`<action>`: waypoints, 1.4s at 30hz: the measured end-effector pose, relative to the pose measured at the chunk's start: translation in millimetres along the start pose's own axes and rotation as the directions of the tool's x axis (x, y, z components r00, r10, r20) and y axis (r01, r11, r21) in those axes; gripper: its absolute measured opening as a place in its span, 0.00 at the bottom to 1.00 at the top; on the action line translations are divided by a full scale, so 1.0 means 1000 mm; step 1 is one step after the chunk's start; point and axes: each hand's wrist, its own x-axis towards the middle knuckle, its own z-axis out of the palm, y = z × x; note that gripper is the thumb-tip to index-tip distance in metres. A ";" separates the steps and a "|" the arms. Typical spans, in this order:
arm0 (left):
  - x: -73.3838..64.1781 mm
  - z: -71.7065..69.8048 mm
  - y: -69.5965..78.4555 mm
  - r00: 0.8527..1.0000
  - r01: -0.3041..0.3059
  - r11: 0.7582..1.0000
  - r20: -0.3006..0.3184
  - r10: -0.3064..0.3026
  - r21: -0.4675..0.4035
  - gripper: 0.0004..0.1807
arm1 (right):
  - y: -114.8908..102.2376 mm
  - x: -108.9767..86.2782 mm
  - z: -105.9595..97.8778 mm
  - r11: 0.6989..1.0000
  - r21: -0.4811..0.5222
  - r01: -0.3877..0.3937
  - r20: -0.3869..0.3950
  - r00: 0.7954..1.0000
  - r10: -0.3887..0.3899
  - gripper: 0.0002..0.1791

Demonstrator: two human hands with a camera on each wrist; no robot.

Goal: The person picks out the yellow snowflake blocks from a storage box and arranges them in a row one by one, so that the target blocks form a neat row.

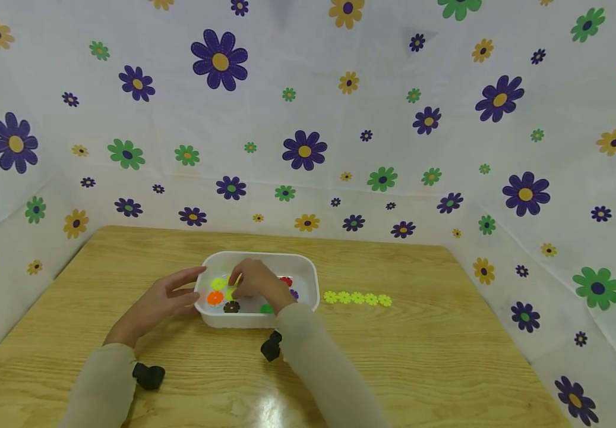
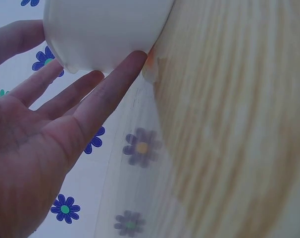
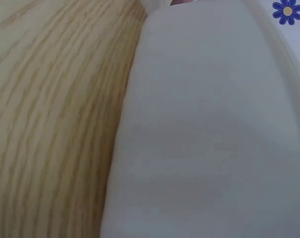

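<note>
A white plastic tub (image 1: 233, 321) holds flower-shaped plastic discs, among them an orange disc (image 1: 215, 298), a brown disc (image 1: 231, 307) and a green disc (image 1: 267, 309). My left hand (image 1: 160, 303) touches the tub's left end with spread, fairly straight fingers; the left wrist view shows the fingertips (image 2: 137, 57) against its wall. Inside the tub, my right hand (image 1: 256, 279) reaches down with bent fingers beside a yellow disc (image 1: 230, 295). Whether it pinches that disc I cannot tell. The tub's side fills most of the right wrist view, hiding that hand's fingers.
Right of the tub, several yellow flower-shaped discs (image 1: 358, 298) lie in a straight row on the wooden table (image 1: 420, 356). A white cloth (image 1: 265, 119) printed with flowers stands behind the table and along both sides.
</note>
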 end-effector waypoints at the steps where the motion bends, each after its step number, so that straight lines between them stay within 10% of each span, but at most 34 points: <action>1: 0.000 0.000 0.000 1.000 -0.004 1.000 0.002 0.004 0.000 0.36 | -0.001 0.001 0.002 1.000 -0.025 -0.001 -0.007 1.000 0.001 0.10; 18: -0.001 0.000 0.001 1.000 0.012 1.000 0.005 -0.012 -0.004 0.37 | -0.004 -0.006 0.002 1.000 0.012 -0.021 -0.013 1.000 0.022 0.04; 42: -0.001 0.001 0.002 1.000 -0.003 1.000 -0.017 0.003 0.025 0.37 | 0.027 -0.060 -0.060 0.966 0.259 0.008 -0.026 1.000 -0.001 0.05</action>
